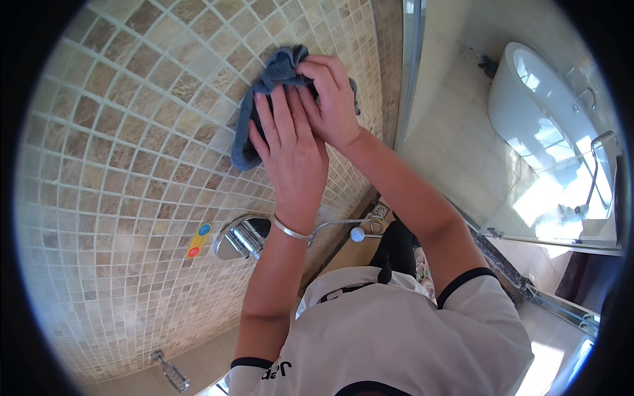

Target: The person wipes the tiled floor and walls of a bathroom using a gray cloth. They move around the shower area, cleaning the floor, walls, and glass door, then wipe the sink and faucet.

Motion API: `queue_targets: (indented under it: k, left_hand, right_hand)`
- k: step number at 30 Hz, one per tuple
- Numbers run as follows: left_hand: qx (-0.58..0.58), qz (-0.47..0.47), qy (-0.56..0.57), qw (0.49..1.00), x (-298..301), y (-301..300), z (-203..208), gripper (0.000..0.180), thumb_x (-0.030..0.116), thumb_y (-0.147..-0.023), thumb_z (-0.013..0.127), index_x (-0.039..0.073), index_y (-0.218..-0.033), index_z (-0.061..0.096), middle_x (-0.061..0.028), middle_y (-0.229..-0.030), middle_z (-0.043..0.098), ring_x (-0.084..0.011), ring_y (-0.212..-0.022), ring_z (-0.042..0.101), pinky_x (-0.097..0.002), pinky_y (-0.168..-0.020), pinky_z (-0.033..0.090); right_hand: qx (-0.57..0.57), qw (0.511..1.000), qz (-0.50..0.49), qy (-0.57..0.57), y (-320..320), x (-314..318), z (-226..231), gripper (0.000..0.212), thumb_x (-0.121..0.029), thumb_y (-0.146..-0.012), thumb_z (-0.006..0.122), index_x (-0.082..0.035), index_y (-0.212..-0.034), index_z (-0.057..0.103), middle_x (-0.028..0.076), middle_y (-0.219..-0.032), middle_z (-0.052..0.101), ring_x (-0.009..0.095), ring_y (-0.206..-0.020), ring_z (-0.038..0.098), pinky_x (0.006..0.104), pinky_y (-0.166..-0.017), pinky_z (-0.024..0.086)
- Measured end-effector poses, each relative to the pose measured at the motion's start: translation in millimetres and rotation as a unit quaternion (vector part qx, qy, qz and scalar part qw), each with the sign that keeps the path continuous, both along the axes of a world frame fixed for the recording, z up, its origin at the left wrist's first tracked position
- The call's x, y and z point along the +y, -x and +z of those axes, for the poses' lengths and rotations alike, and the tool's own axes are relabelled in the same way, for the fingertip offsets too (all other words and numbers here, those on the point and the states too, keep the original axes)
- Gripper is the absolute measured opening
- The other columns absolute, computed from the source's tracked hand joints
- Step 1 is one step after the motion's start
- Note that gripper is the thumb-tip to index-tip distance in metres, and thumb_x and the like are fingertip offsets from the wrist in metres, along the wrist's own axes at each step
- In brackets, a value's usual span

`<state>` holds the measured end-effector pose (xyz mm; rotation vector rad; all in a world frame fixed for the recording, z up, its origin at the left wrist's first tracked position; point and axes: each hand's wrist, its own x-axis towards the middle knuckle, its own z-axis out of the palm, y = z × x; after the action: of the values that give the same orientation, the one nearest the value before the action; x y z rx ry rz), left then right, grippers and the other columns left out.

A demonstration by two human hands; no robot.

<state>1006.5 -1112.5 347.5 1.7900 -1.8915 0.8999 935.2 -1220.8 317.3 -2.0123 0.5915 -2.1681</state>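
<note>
A: How are the arms and hands posed?
B: Both bare forearms reach up and forward from a pale, dark-trimmed shirt (396, 330); the left hand (294, 142), a silver bangle (292, 229) at its wrist, lies palm inward with its fingers long and slightly parted; the right hand (333, 99) comes in from the right, just beside it and touching or nearly so.

A: And what have the fingers got hold of?
B: A grey-blue cloth (282, 65), bunched against the wall; the left fingers spread flat over it without closing; the right ones bend inward, their tips pinching its gathered upper edge; how hard either hand presses, I cannot tell.

A: What surface is that?
B: A wall (152, 132) of small beige and brown tiles with pale grout; below the hands sits a round chrome shower control (244, 239), beside a sticker (198, 240) with blue and red dots.

A: And the room?
B: To the right, a white oval bathtub (522, 109) stands on a pale tiled floor (442, 132); bright sunlight falls across both.
</note>
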Motion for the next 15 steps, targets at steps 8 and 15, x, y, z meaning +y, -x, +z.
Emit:
queue_targets:
  k: [8, 15]
  left_hand:
    - [-0.037, -0.021, -0.2, 0.979, 14, -12, -172, 0.052, 0.015, -0.094, 0.049, 0.003, -0.145, 0.046, -0.0028, -0.156, 0.039, -0.0215, -0.147, 0.031, -0.0383, -0.116, 0.028]
    - [-0.099, -0.044, -0.282, 0.953, 10, -17, -225, 0.049, 0.014, -0.096, 0.049, 0.003, -0.144, 0.049, -0.002, -0.157, 0.038, -0.0169, -0.148, 0.028, -0.0287, -0.113, 0.03]
  right_hand:
    - [0.052, 0.986, -0.068, -0.146, 7, 34, -207, 0.048, 0.006, -0.079, 0.068, -0.002, -0.123, 0.051, 0.023, -0.122, 0.052, 0.042, -0.103, 0.055, 0.0445, -0.09, 0.047]
    - [0.021, 0.934, 0.001, -0.357, 9, 46, -271, 0.04, 0.009, -0.08, 0.059, -0.001, -0.117, 0.048, 0.024, -0.113, 0.052, 0.047, -0.103, 0.053, 0.0482, -0.087, 0.047]
